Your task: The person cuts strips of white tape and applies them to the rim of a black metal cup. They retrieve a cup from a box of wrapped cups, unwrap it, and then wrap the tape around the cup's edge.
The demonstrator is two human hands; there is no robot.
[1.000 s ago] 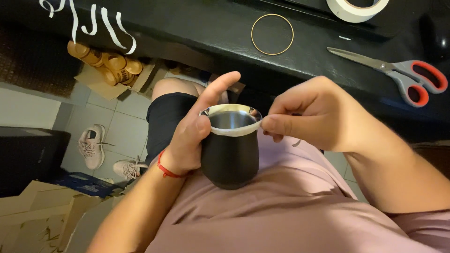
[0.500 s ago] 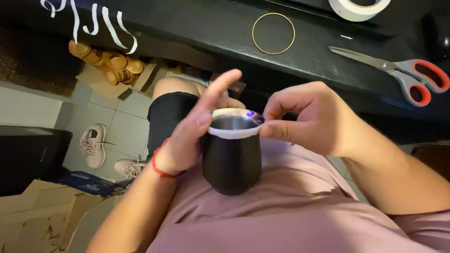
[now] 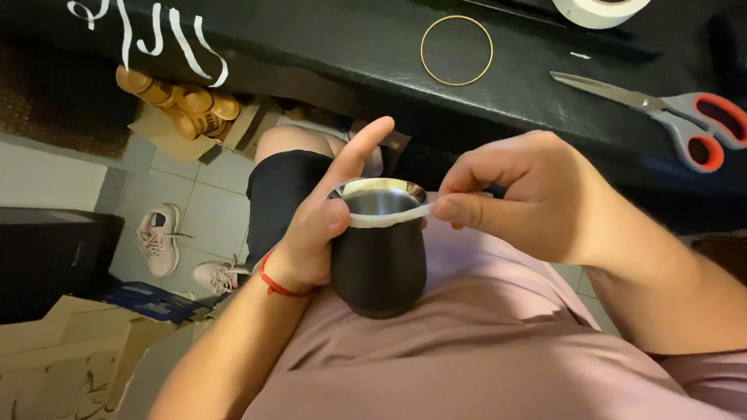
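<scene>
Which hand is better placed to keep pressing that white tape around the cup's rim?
Right, probably. The right hand pinches the white tape where it meets the rim of the dark cup, so it can pull it along. The left hand is wrapped around the cup, steadying it.

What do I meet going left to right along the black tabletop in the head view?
White strips → yellow rubber band → roll of white tape → scissors with red and grey handles.
</scene>
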